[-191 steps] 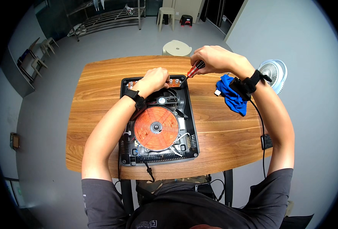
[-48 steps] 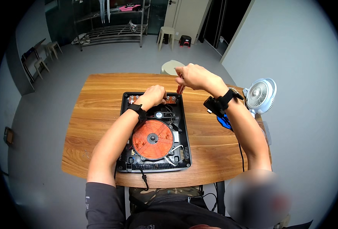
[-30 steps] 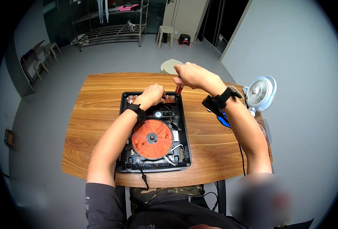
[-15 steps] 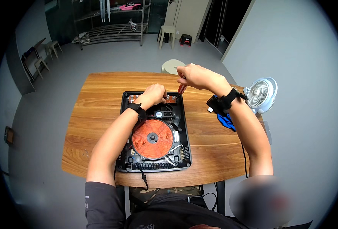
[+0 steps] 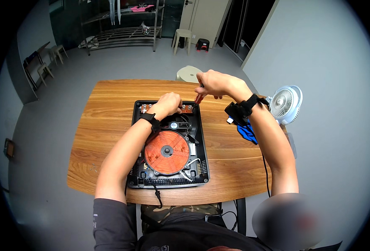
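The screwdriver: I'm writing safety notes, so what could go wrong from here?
The screwdriver, held in the right hand at the corner of the open casing, might slip and hit the left hand close by. It could also scrape the orange strip beside it. The black cable by the right forearm might snag.

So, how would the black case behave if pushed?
The black case would probably slide rather than tip: it's wide, low and lying flat. Likely stiff, judging by its straight, undistorted walls. Its uncovered coil looks easy to scuff.
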